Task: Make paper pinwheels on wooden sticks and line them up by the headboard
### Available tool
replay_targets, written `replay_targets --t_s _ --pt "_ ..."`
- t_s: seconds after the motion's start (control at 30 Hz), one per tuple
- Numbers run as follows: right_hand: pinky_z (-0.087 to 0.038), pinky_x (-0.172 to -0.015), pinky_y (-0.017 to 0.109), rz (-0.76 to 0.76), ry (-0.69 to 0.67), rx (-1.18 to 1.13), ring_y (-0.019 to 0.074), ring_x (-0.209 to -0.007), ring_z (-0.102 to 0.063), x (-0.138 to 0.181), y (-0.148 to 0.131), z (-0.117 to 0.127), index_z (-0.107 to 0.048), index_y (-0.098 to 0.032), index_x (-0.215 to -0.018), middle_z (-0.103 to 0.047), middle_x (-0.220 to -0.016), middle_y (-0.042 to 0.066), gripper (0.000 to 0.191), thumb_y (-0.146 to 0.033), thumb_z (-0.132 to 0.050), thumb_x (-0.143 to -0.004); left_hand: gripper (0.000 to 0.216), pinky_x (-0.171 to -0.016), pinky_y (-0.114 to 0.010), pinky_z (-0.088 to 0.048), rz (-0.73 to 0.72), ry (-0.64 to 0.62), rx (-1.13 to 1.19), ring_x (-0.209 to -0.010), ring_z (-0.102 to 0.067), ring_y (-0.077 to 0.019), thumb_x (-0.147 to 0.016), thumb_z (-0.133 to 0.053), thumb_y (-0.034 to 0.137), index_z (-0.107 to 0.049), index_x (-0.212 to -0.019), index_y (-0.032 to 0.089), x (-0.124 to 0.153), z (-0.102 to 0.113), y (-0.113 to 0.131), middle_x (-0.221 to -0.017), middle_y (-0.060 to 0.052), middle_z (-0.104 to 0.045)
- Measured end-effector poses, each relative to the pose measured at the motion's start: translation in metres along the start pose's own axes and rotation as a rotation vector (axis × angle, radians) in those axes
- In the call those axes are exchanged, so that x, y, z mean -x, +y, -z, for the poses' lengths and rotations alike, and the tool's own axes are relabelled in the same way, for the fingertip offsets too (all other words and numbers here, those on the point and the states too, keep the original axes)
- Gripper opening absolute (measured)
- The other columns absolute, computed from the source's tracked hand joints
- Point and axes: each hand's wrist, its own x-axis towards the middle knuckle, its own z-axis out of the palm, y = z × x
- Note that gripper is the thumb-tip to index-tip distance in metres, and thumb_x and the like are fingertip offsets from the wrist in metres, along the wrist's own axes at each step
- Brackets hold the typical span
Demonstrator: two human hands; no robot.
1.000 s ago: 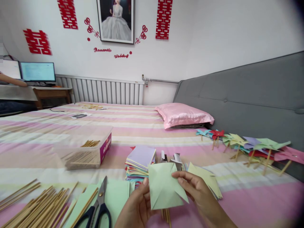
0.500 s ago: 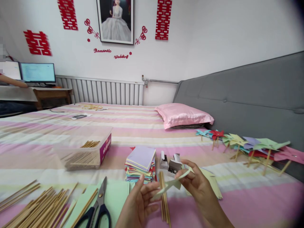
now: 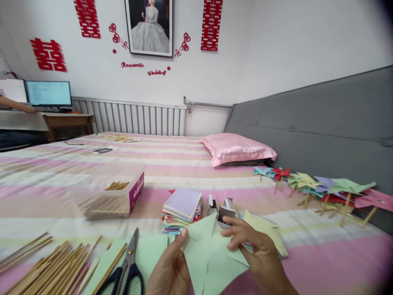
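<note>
Since half a second ago, green cut paper (image 3: 211,258) turned from edge-on to face-up; left hand (image 3: 170,270) and right hand (image 3: 254,250) fingers pinch it above bed (image 3: 322,262). Clear box (image 3: 110,192) holds sticks (image 3: 118,185).

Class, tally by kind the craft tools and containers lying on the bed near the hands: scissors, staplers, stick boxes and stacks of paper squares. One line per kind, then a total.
Scissors: 1
Staplers: 2
Stick boxes: 1
Stacks of paper squares: 1
Total: 5
</note>
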Motion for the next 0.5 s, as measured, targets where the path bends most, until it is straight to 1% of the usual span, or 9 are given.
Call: replay_targets --t_s 0.07,0.17,0.2,0.27,0.37,0.43,0.5 --pt "-0.041 -0.087 0.038 0.063 0.007 0.091 0.0242 -0.106 -0.051 0.000 0.000 0.001 -0.065 -0.026 -0.068 -0.068 -0.089 0.005 0.022 -0.016 -0.050 -0.082 0.036 -0.086 -0.036 -0.046 -0.020 0.010 -0.014 -0.094 -0.063 -0.0261 -0.079 -0.054 0.019 -0.055 -0.112 0.005 0.001 -0.002 0.001 -0.093 -0.013 -0.071" --pt "-0.042 -0.084 0.036 0.133 0.020 0.207 0.0233 -0.104 -0.051 0.000 0.001 0.002 -0.065 -0.026 -0.067 -0.063 -0.102 0.005 0.023 -0.011 -0.051 -0.079 0.034 -0.086 -0.035 -0.047 -0.041 0.087 -0.119 -0.091 -0.064 -0.0264 -0.073 -0.062 0.016 -0.060 -0.106 0.006 0.002 -0.005 -0.001 -0.090 -0.013 -0.072" --pt "-0.043 -0.083 0.035 0.146 0.023 0.234 0.0227 -0.102 -0.052 0.000 0.001 0.002 -0.066 -0.025 -0.067 -0.061 -0.106 0.005 0.024 -0.010 -0.052 -0.078 0.034 -0.085 -0.035 -0.047 -0.043 0.091 -0.161 -0.089 -0.064 -0.0266 -0.070 -0.065 0.015 -0.062 -0.103 0.006 0.002 -0.005 -0.003 -0.088 -0.013 -0.072" --pt "-0.044 -0.080 0.033 0.148 0.024 0.258 0.0210 -0.097 -0.054 0.000 0.001 0.002 -0.067 -0.026 -0.066 -0.057 -0.109 0.005 0.024 -0.009 -0.052 -0.076 0.037 -0.082 -0.035 -0.048 -0.030 0.054 -0.229 -0.086 -0.065 -0.0274 -0.065 -0.070 0.017 -0.064 -0.100 0.007 0.001 -0.003 -0.007 -0.085 -0.015 -0.072" --pt "-0.046 -0.073 0.027 0.086 -0.008 0.195 0.0182 -0.090 -0.056 0.000 -0.001 0.001 -0.069 -0.025 -0.066 -0.056 -0.098 0.006 0.024 -0.010 -0.052 -0.076 0.039 -0.076 -0.035 -0.049 -0.028 0.014 -0.293 -0.081 -0.066 -0.0277 -0.061 -0.073 0.024 -0.067 -0.097 0.008 -0.004 0.005 -0.010 -0.082 -0.015 -0.072" --pt "-0.047 -0.067 0.024 0.042 -0.089 0.139 0.0165 -0.081 -0.057 0.000 -0.004 0.001 -0.070 -0.023 -0.068 -0.056 -0.085 0.005 0.022 -0.012 -0.053 -0.076 0.039 -0.073 -0.033 -0.049 -0.037 0.015 -0.348 -0.078 -0.066 -0.0266 -0.060 -0.074 0.027 -0.068 -0.094 0.009 -0.006 0.010 -0.009 -0.080 -0.015 -0.072" --pt "-0.046 -0.065 0.024 0.012 -0.183 0.112 0.0152 -0.073 -0.058 -0.001 -0.008 0.001 -0.070 -0.021 -0.070 -0.057 -0.073 0.004 0.020 -0.013 -0.053 -0.077 0.037 -0.068 -0.031 -0.049 -0.048 0.019 -0.410 -0.074 -0.066 -0.0248 -0.061 -0.074 0.030 -0.069 -0.092 0.010 -0.007 0.014 -0.008 -0.078 -0.014 -0.072"
